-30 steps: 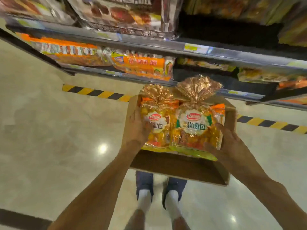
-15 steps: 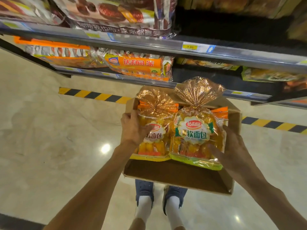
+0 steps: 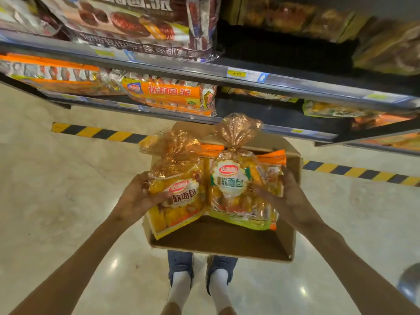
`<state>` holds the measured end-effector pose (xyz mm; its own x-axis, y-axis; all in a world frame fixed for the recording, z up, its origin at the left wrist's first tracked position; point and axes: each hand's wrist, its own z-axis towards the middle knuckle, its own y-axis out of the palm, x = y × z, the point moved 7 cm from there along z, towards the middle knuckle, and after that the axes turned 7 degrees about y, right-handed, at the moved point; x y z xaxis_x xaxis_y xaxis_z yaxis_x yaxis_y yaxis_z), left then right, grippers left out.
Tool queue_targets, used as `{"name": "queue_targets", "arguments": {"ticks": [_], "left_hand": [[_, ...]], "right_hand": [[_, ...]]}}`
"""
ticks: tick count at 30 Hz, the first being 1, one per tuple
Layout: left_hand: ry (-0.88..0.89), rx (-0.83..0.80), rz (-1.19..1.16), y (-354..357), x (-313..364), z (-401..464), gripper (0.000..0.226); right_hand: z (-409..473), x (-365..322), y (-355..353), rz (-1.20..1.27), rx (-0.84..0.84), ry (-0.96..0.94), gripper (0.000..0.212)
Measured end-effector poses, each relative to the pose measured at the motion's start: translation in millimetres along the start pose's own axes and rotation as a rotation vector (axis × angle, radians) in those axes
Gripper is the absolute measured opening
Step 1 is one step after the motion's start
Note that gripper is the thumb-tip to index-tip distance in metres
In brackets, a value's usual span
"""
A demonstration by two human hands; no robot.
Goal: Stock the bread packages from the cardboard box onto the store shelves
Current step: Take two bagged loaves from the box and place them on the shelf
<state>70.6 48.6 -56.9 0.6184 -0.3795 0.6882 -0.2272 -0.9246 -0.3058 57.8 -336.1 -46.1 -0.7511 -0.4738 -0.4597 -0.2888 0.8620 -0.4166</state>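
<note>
Left hand (image 3: 136, 198) clamps one bread package (image 3: 179, 189), right hand (image 3: 288, 196) clamps the other bread package (image 3: 236, 189), both held above the cardboard box (image 3: 222, 244) on the floor. Best lifted by the bodies, twisted tops upright, toward the dark shelf gap (image 3: 256, 112) without squeezing.

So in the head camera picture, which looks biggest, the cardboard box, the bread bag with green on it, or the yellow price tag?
1. cardboard box, biggest.
2. green-labelled bread bag in the right hand. It is closer to the camera, so it looks bigger than it really is.
3. yellow price tag, smallest by far.
</note>
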Motion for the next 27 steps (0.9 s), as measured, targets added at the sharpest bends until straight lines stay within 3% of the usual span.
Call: {"name": "queue_targets", "arguments": {"ticks": [5, 9, 12, 16, 20, 24, 27], "left_hand": [[0.019, -0.001, -0.046, -14, -1, -6, 0.073], [0.026, -0.008, -0.055, -13, -5, -3, 0.076], [0.027, -0.018, -0.055, -15, -10, 0, 0.074], [0.04, -0.015, -0.063, -19, -10, -2, 0.072], [0.062, -0.002, -0.092, -27, 7, -16, 0.068], [0.105, -0.008, -0.112, -48, 48, -38, 0.061], [0.159, -0.041, -0.13, -73, 101, -68, 0.058]], "right_hand": [[15, -27, 19, -0.182, -0.009, 0.016, 0.088], [33, -35, 42, -0.2, 0.016, 0.061, 0.107], [42, -41, 46, -0.153, 0.009, 0.096, 0.1], [43, -42, 46, -0.154, -0.067, 0.059, 0.055], [16, -55, 31, -0.095, -0.085, 0.018, 0.073], [-26, -81, -5, 0.0, -0.103, -0.058, 0.057], [-70, -118, -39, 0.075, -0.113, -0.112, 0.06]]}}
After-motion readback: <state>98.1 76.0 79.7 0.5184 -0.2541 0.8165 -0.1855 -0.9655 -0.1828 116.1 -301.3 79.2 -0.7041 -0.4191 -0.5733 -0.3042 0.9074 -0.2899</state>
